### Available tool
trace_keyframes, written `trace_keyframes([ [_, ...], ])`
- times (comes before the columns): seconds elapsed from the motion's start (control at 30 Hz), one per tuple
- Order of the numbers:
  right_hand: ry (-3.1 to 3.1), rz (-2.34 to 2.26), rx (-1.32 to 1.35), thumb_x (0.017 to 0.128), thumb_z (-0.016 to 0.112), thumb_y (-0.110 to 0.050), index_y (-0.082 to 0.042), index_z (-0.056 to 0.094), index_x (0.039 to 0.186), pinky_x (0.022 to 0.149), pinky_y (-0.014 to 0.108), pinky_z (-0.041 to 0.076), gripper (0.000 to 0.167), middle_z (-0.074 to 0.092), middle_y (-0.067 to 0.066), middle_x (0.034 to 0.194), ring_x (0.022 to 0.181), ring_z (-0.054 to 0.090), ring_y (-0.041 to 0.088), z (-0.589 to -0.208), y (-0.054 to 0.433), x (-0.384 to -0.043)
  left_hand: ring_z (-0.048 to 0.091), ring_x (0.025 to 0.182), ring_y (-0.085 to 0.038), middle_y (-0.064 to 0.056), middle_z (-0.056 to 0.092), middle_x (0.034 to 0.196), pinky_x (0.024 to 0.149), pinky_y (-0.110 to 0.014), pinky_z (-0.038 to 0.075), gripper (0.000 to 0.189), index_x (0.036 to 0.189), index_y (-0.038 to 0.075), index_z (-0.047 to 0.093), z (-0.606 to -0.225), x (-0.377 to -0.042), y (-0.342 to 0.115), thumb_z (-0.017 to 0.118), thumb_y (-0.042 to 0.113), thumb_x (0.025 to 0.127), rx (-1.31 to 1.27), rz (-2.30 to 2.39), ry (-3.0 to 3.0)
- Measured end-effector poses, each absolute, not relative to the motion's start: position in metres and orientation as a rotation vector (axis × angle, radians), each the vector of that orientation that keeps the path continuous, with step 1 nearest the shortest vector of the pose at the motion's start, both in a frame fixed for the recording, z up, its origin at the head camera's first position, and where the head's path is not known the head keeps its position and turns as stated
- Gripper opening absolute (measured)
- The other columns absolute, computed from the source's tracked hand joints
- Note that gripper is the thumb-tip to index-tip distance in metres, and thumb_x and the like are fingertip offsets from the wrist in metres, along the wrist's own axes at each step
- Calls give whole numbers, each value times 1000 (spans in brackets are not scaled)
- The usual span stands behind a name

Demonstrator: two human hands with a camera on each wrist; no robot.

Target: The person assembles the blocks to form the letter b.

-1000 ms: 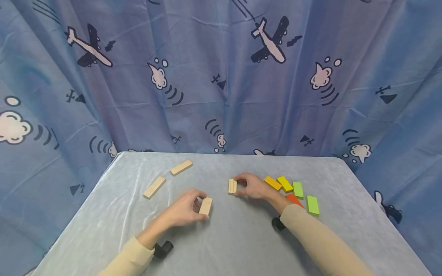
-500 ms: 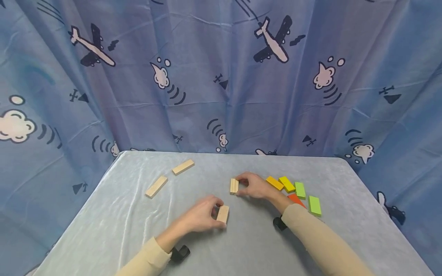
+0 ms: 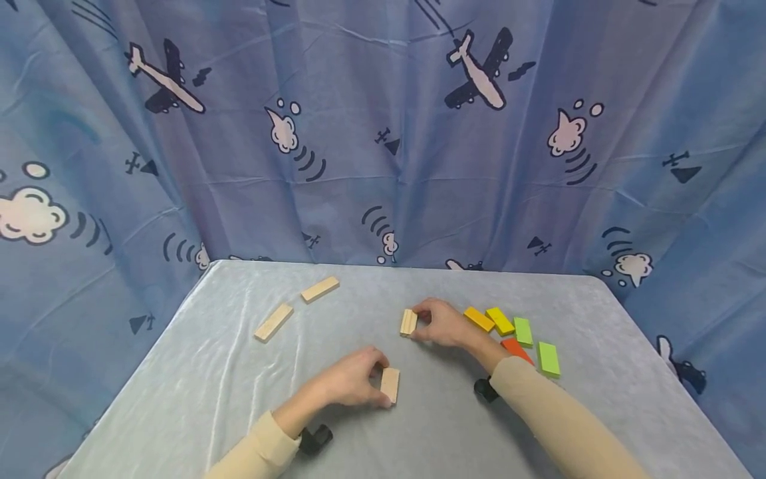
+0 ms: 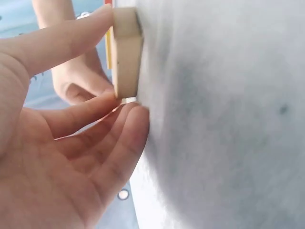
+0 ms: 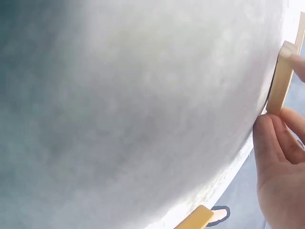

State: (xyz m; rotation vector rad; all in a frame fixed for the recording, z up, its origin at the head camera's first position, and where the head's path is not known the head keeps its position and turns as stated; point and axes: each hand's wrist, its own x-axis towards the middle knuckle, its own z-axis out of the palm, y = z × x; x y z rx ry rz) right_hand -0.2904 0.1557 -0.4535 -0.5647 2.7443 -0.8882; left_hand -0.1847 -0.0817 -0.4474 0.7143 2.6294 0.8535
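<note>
In the head view, my left hand point(image 3: 353, 378) pinches a plain wooden block point(image 3: 389, 386) by its ends, low over the cloth near the middle of the table. The left wrist view has the same wooden block point(image 4: 126, 55) between thumb and forefinger, lying flat along the cloth. Farther back, my right hand point(image 3: 444, 324) holds a second pale wooden block point(image 3: 409, 322), whose top shows lengthwise lines; whether it is one piece or two side by side I cannot tell. The right wrist view shows that wooden block point(image 5: 281, 83) between thumb and fingertips, at the cloth.
Two loose wooden blocks, a nearer one point(image 3: 274, 323) and a farther one point(image 3: 320, 289), lie at the left. Beside my right forearm are an orange block point(image 3: 479, 319), a yellow block point(image 3: 499, 320), a red block point(image 3: 517, 350) and two green blocks point(image 3: 548, 359). A patterned curtain point(image 3: 341, 133) hangs behind the table.
My left hand has carried its wooden block to the right and slightly toward me, then slowed. The right hand stays at its place, its block turned slightly.
</note>
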Motion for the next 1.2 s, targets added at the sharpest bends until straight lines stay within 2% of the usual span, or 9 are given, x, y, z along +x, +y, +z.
trace_keyframes([
  [0.27,2786,-844,-621,83,83,-22,-1,68,127,95,42,52,51,65,8,120,108,62,24,-451,153,-284,60,93,-14,1,59,103,80,-30,50,54,113,5,65,-446,-187,-85,92,30,73,694,859,2634],
  [0.77,2692,-1033,-701,82,83,-19,-2,69,125,98,40,52,48,66,4,119,110,61,23,-453,148,-261,60,92,-13,3,59,100,82,-32,51,53,113,6,69,-449,-185,-91,91,35,74,688,825,2659],
  [1.2,2620,-1061,-802,81,84,-21,-2,71,121,96,41,52,45,66,3,113,104,62,20,-459,139,-246,58,89,-12,3,59,100,80,-31,50,50,109,6,69,-449,-184,-90,91,35,75,726,802,2685],
])
